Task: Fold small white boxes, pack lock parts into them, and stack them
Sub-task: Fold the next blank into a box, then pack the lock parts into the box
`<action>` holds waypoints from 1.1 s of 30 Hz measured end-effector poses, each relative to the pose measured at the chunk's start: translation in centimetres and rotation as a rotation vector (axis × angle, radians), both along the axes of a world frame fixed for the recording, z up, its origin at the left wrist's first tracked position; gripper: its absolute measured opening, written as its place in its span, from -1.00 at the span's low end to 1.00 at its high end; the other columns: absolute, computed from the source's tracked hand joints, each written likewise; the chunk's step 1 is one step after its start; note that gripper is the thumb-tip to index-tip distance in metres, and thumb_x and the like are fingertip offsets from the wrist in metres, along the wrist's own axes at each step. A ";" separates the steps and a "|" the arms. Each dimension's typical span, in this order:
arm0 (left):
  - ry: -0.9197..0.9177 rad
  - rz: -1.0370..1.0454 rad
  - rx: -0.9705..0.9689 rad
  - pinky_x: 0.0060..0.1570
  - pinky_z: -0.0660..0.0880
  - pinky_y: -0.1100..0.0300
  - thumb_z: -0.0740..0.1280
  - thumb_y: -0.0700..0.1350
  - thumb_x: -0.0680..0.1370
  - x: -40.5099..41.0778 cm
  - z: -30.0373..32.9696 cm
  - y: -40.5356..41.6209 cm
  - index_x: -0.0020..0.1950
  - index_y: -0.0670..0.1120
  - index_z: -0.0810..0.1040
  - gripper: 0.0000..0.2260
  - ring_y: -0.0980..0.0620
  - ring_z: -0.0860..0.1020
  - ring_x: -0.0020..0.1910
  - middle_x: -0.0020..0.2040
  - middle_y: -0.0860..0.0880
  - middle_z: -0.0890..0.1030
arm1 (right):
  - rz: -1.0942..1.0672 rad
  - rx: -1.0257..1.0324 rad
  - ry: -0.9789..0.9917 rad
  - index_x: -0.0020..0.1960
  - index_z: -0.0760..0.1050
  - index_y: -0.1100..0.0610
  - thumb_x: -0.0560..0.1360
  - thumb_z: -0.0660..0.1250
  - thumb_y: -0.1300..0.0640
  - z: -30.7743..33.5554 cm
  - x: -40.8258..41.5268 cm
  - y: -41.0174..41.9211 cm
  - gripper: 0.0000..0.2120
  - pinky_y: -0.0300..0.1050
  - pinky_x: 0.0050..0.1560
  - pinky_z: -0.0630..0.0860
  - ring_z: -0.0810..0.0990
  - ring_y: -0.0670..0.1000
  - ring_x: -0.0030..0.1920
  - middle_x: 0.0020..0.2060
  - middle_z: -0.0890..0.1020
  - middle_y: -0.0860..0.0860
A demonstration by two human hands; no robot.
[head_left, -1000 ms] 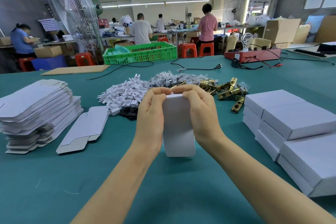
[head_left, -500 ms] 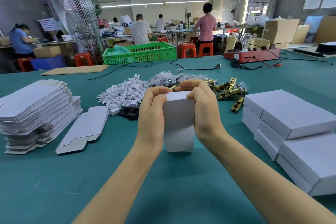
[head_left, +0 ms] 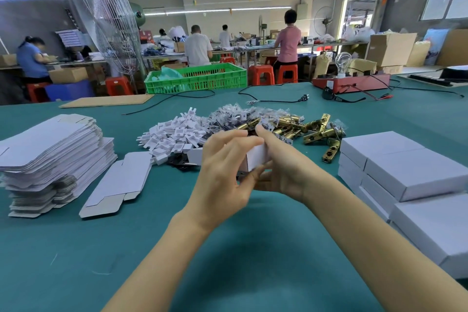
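Observation:
A small white box (head_left: 257, 157) is held above the green table, tipped away from me, so only one end shows between my hands. My left hand (head_left: 224, 175) grips its near side with curled fingers. My right hand (head_left: 281, 167) wraps around it from the right, thumb on top. Behind lie brass latch parts (head_left: 314, 130), bagged small parts (head_left: 235, 115) and white plastic pieces (head_left: 174, 135). A flat box blank (head_left: 119, 185) lies to the left, beside a tall pile of blanks (head_left: 50, 154). Closed white boxes (head_left: 415, 172) are stacked on the right.
A green crate (head_left: 197, 78), a cardboard sheet (head_left: 106, 101), black cables (head_left: 276, 100) and a red tester with a bulb (head_left: 352, 81) lie at the table's far side. A large fan (head_left: 106, 20) stands at the far left. Several people work at benches behind.
The box stood upright in front of me with both thumbs at its top end. Now it is tipped over and lifted away, and my hands have shifted around its sides.

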State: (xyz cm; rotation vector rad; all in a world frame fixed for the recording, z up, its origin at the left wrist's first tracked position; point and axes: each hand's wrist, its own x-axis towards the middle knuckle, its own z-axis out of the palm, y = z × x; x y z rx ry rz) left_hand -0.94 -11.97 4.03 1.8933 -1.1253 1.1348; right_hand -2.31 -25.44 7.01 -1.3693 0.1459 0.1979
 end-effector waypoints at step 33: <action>1.061 -0.084 -0.598 -0.22 0.56 0.32 0.59 -0.26 0.33 3.7 -5.6 2.7 0.02 0.00 0.59 -0.65 0.18 0.66 -0.15 -0.10 0.05 0.71 | -0.038 -0.312 -0.396 0.11 0.46 0.01 0.61 0.21 -0.01 -8.4 2.4 0.5 -0.85 -0.21 0.12 0.51 0.59 -0.16 0.05 0.02 0.63 -0.11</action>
